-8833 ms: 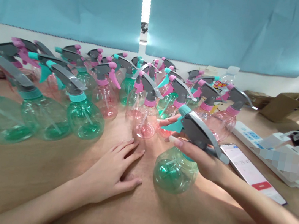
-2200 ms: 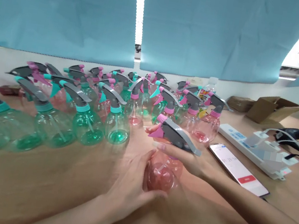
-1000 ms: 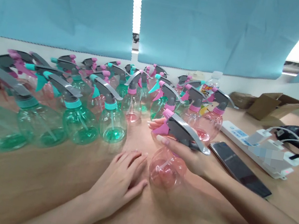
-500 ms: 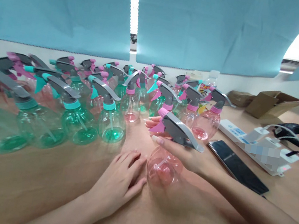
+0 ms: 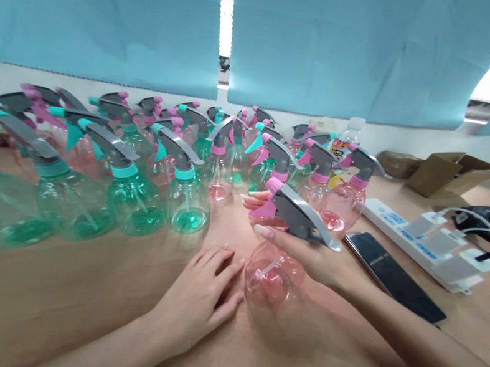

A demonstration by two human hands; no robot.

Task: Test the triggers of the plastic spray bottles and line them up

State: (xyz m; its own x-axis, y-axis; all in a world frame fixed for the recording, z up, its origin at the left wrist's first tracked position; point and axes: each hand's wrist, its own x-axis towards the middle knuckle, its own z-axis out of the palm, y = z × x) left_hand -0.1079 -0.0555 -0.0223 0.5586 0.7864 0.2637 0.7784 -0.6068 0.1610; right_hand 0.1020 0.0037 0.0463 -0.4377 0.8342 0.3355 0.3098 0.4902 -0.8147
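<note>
A pink see-through spray bottle [image 5: 273,277] with a grey and pink trigger head stands upright on the table in front of me. My right hand [image 5: 291,242] is wrapped round its neck, just under the trigger head, thumb on the near side and fingertips showing beyond the pink trigger. To the left of this bottle, my left hand [image 5: 207,291] lies palm down on the table, fingers loosely stretched and holding nothing. Its fingertips are close to the bottle's base; whether they touch it I cannot tell.
Several green spray bottles [image 5: 134,208] line the left, with more pink and green ones behind. On the right lie a phone [image 5: 394,276] and a white power strip [image 5: 423,247] with plugs and cables. An open cardboard box [image 5: 455,176] stands at the back right.
The whole view has shifted slightly, so everything appears a little further right. Both hands and the pink spray bottle keep their places relative to each other.
</note>
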